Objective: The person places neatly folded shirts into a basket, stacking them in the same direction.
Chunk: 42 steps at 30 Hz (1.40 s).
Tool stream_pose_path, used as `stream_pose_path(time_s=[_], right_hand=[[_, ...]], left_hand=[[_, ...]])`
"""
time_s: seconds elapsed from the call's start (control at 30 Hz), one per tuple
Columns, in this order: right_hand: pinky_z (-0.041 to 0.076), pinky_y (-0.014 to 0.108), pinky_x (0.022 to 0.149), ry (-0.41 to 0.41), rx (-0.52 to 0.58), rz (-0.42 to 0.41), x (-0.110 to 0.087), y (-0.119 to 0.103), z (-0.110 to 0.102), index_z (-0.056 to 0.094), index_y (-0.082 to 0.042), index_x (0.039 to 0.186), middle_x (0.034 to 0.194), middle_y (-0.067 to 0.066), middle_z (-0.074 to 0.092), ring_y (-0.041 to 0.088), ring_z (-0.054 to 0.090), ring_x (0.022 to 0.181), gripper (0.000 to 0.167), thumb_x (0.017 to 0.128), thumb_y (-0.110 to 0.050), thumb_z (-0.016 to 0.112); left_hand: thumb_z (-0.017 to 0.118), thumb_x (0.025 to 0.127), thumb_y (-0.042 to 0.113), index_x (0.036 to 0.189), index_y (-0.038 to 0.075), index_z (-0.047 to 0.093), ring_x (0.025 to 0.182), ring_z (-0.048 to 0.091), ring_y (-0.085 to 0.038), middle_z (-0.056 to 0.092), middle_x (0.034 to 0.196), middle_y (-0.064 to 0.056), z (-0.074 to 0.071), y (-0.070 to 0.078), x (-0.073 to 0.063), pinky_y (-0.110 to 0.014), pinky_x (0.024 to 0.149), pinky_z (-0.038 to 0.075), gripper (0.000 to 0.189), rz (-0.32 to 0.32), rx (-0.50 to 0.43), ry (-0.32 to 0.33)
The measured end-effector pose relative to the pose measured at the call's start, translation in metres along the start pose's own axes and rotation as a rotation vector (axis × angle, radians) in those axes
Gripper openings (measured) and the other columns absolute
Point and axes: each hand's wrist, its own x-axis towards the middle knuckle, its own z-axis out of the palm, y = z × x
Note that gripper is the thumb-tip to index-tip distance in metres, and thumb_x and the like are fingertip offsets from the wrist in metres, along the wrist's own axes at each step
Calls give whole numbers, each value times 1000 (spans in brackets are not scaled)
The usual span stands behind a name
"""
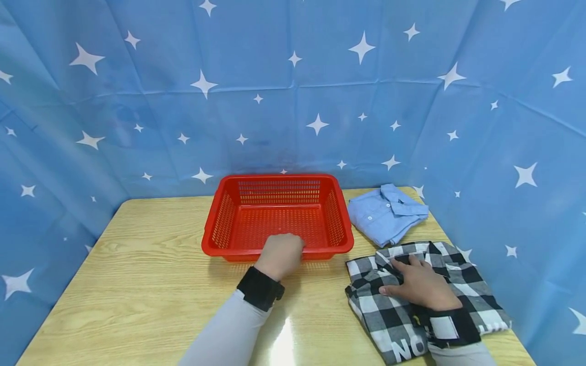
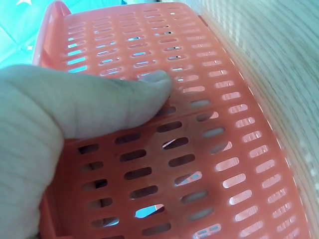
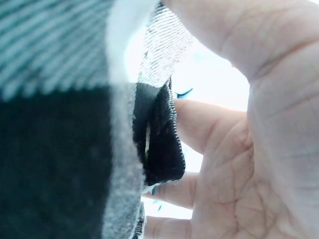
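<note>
A red plastic basket (image 1: pixel 274 251) with slotted walls stands at the back middle of the wooden table. My left hand (image 1: pixel 282 252) grips its near rim; in the left wrist view the thumb (image 2: pixel 124 99) presses flat against the slotted outer wall, the other fingers hidden behind it. On the right lies a black-and-white checked shirt (image 1: pixel 375 305), loosely spread with white letters near its front edge. My right hand (image 1: pixel 418 284) rests on it with fingers spread. The right wrist view shows the palm and fingers (image 3: pixel 199 122) beside a dark fold of the cloth.
A folded light-blue shirt (image 1: pixel 386 213) lies at the back right, between the basket and the table's right edge. Blue curtains (image 1: pixel 284 112) with white stars hang behind and along both sides of the wooden table (image 1: pixel 137 284).
</note>
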Motion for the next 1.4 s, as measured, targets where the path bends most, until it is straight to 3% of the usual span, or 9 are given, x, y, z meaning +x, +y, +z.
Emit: stream_pose_path(time_s=[0.5, 0.83, 0.97, 1.07, 1.17, 1.27, 1.4], right_hand=[[38, 84, 97, -1, 2, -3, -1, -1, 0, 48, -8, 154, 155, 45, 30, 69, 30, 140, 112, 73, -82, 72], [37, 85, 97, -2, 18, -15, -5, -1, -2, 48, -8, 154, 155, 45, 30, 69, 30, 139, 111, 74, -81, 72], [38, 84, 97, 4, 14, -20, -4, -2, -1, 48, -8, 154, 155, 45, 30, 69, 31, 139, 110, 75, -81, 72], [38, 83, 97, 4, 15, -23, -4, -4, -1, 48, -8, 154, 154, 45, 31, 69, 33, 138, 109, 75, -81, 71], [39, 83, 97, 0, 13, -17, -4, -7, 1, 49, -9, 154, 155, 45, 31, 69, 34, 137, 110, 75, -82, 70], [40, 83, 95, 4, 4, -17, -4, -10, 2, 50, -10, 154, 154, 45, 32, 69, 36, 135, 110, 74, -83, 69], [41, 82, 93, 13, -10, -24, -4, -15, 3, 50, -10, 153, 153, 46, 32, 70, 37, 134, 110, 74, -85, 68]], left_hand=[[68, 94, 8, 64, 19, 56, 55, 34, -9, 39, 58, 7, 3, 5, 19, -27, 49, 34, 34, 4, 37, -8], [68, 95, 9, 66, 19, 56, 56, 35, -10, 39, 60, 7, 2, 7, 20, -28, 49, 34, 32, -21, 24, -32], [70, 93, 10, 74, 17, 63, 57, 42, -10, 48, 63, 6, 1, 5, 20, -30, 52, 38, 22, -11, -6, -32], [77, 92, 16, 93, 15, 73, 67, 59, -12, 67, 77, 4, -1, 3, 17, -34, 62, 52, 5, 6, -38, -33], [84, 88, 28, 118, 13, 74, 96, 72, -19, 77, 105, -1, -6, 3, 9, -42, 88, 59, 35, 33, -38, 0], [85, 87, 38, 133, 12, 68, 120, 68, -24, 74, 126, -4, -13, 8, -2, -46, 109, 51, 56, 80, 1, 93], [79, 91, 44, 136, 14, 66, 128, 63, -22, 70, 131, -3, -19, 25, -20, -42, 113, 48, 56, 196, 46, 229]])
